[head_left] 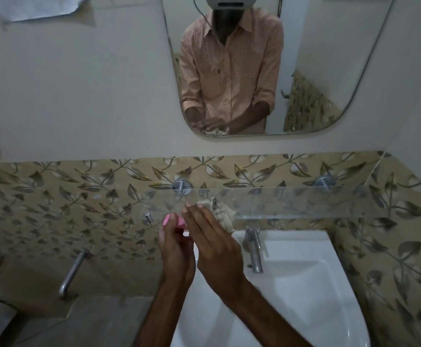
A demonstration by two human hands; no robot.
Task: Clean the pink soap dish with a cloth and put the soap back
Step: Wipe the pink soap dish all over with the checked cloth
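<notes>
Mirror (254,58) on far wall, reflects person in checked shirt. White washbasin (304,284) near right, nothing seen in it; chrome tap (254,251) at its far rim. Glass shelf (304,201) above basin on leaf-pattern tiles. Wall spout (73,274) at left. Left hand (176,249) grips pink soap dish (173,221) over basin's left edge, dish mostly hidden by fingers, contents can't tell. Right hand (214,246) fingers straight, together, pressing beige cloth (223,214) vs dish, just below shelf.

Pink soap dish (173,220) — mostly hidden, held upright — touching crumpled beige cloth (223,213).
</notes>
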